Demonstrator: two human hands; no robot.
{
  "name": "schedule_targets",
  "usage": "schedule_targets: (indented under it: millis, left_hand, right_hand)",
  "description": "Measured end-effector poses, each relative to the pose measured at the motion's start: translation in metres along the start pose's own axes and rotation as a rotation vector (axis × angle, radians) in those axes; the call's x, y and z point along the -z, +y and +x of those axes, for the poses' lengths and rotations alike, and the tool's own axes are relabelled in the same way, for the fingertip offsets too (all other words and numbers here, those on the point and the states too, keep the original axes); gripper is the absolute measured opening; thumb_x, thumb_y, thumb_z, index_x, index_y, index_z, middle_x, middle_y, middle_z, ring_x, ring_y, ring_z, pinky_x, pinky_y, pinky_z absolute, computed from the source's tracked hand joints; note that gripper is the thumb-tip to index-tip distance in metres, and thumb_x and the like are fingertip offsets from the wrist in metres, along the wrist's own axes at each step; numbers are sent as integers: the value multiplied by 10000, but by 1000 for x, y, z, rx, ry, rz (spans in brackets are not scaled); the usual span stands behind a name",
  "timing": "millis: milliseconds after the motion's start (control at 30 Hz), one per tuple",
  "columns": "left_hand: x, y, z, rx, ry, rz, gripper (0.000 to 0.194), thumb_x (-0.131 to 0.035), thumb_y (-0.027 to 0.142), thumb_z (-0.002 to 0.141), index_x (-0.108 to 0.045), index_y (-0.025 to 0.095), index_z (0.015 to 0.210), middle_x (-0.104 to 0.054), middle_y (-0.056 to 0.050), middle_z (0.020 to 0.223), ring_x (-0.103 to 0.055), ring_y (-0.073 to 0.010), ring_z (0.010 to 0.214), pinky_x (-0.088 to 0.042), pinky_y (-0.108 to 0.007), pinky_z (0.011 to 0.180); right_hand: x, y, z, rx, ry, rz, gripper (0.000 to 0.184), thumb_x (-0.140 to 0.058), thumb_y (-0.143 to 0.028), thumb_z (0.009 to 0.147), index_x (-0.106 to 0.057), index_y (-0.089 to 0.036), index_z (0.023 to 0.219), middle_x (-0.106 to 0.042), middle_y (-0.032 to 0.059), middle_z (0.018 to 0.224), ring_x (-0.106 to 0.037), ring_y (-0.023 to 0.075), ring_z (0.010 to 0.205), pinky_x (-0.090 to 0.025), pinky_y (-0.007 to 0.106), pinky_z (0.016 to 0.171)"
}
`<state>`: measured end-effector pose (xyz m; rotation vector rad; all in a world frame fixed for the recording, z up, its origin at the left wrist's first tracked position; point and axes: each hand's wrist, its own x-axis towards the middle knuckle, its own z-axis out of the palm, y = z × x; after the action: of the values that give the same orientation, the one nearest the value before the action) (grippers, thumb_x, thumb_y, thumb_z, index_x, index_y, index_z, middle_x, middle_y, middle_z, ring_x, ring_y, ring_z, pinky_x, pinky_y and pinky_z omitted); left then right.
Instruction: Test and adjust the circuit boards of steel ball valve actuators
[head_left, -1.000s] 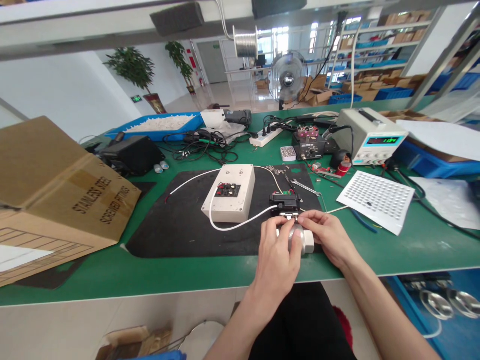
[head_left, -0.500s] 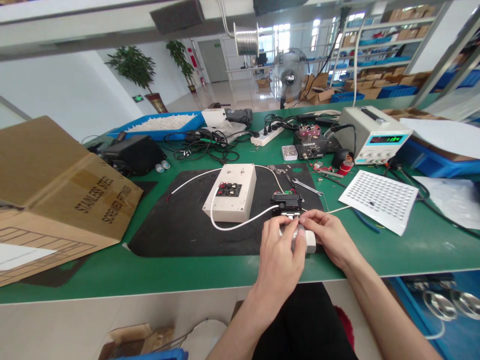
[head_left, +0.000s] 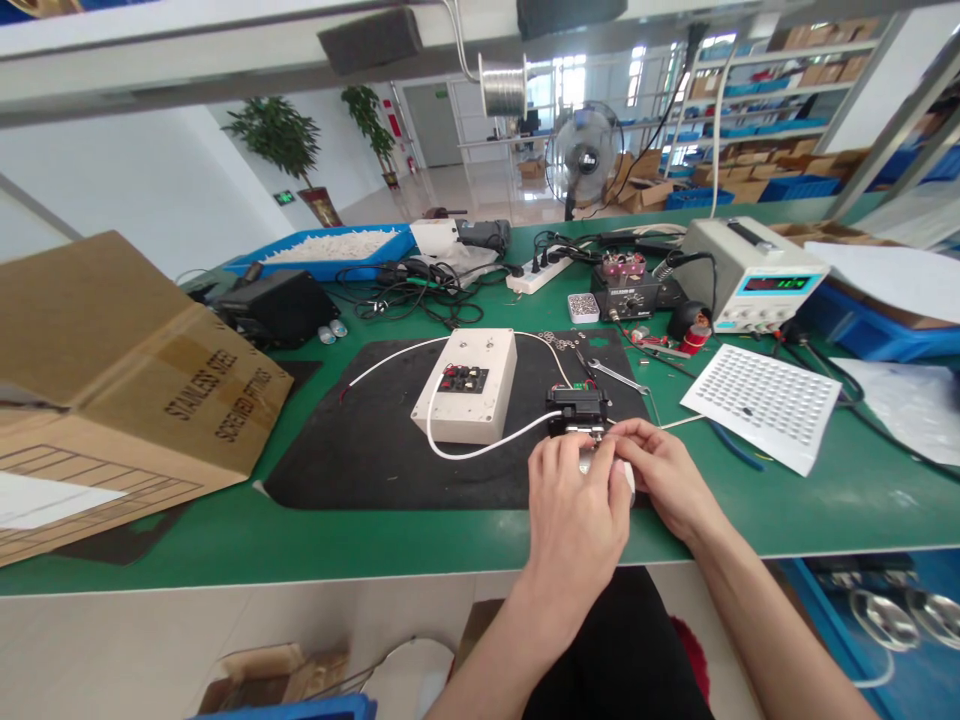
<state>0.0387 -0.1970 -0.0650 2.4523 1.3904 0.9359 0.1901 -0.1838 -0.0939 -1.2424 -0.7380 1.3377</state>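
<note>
Head view: our left hand (head_left: 574, 500) grips metal part (head_left: 628, 478). Our right hand (head_left: 660, 470) pinches near black unit (head_left: 577, 404); cannot tell what.

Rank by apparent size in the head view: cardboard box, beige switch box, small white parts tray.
1. Cardboard box, though cut off by the picture's edge
2. Beige switch box
3. Small white parts tray

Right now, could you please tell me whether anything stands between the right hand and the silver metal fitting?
Nothing visible blocks the right hand: its fingertips are at the silver metal fitting, beside the black plastic module. The left hand covers much of it, hiding exact contact.
</note>
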Motion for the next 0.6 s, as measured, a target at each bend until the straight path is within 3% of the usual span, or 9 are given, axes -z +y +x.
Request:
schedule_targets:
  millis: [200, 333, 467, 600]
  left_hand:
    - [-2, -2, -6, 44, 51, -42, 385, -543, 334, 1037, -621, 171, 1377, -590, -143, 1238, -537, -300, 1163, -486, -512, 1024]
    - [-3, -1, -6, 16, 31, -53, 382, -538, 275, 1034, -613, 267, 1409, -579, -113, 1230, -537, -283, 1170, -496, -491, 1018]
    - [-4, -1, -5, 33, 81, -41, 387, -584, 288, 1009, -623, 190, 1381, -580, -141, 1228, -544, -292, 1161, -510, -498, 1019]
    - [-4, -1, -5, 34, 42, -76, 386, -548, 276, 1023, -618, 247, 1402, -578, -126, 1222, -536, -295, 1165, -504, -511, 1022]
  right_hand:
    - [-1, 2, 1, 24, 24, -8, 308, -831, -462, 814, -665, -231, 932, -695, -3, 827, -528, 122, 605, -360, 237, 524]
    - [-1, 4, 1, 23, 41, -35, 305, -821, -475, 822, -664, -246, 946, -647, -28, 755, -518, 124, 597, -355, 236, 527]
    - [-1, 5, 2, 37, 50, -71, 308, -818, -482, 819, -668, -238, 934, -684, -3, 823, -555, 140, 647, -389, 246, 555]
    - [0, 6, 2, 47, 53, -80, 301, -812, -482, 819, -675, -243, 939, -666, -7, 787, -556, 146, 638, -393, 255, 553]
